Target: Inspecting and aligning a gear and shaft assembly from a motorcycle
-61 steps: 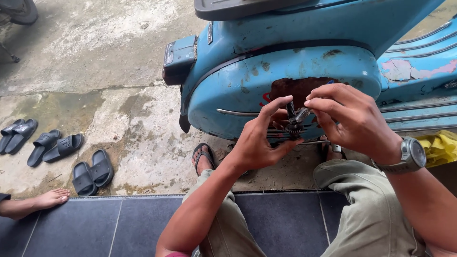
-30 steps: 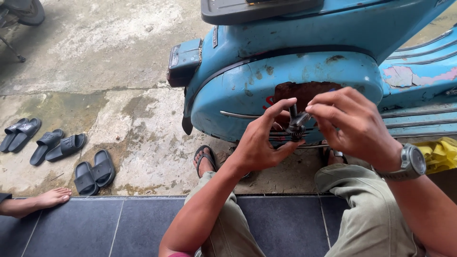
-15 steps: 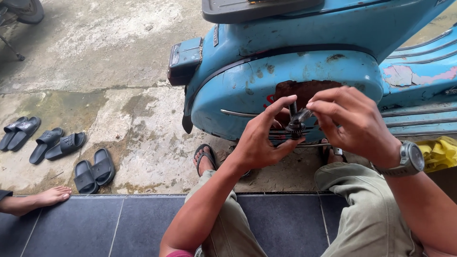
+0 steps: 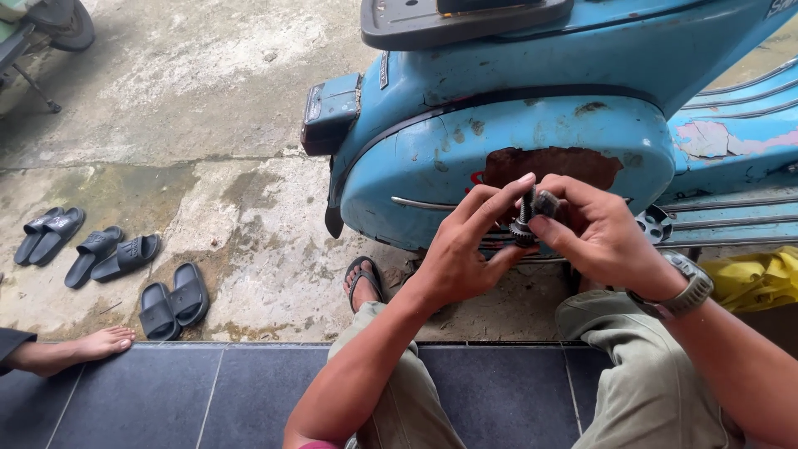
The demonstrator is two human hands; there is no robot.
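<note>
A view from above of a person seated on a dark tiled step [image 4: 249,391], knees apart in olive trousers, working with both bare hands in front of an old light-blue scooter [image 4: 499,141]. The left hand [image 4: 465,249] and right hand [image 4: 598,237] meet over a small dark metal part [image 4: 528,218], which looks like a short threaded bolt with a toothed, gear-like ring at its lower end. The left hand's fingers are curled, with thumb and forefinger pinching the part from the left. The right hand is also closed around it, fingertips gripping its upper end. The part is held in the air just in front of a rusty patch [image 4: 553,166] on the scooter's side panel. A grey wristwatch [image 4: 686,287] sits on the right wrist. The person's foot in a sandal [image 4: 363,278] rests on the stained concrete ground [image 4: 208,108]. To the left lie three pairs of black slide sandals [image 4: 112,258], and another person's bare foot [image 4: 83,345] reaches in at the step's edge. Something yellow [image 4: 761,278] lies at the right.
</note>
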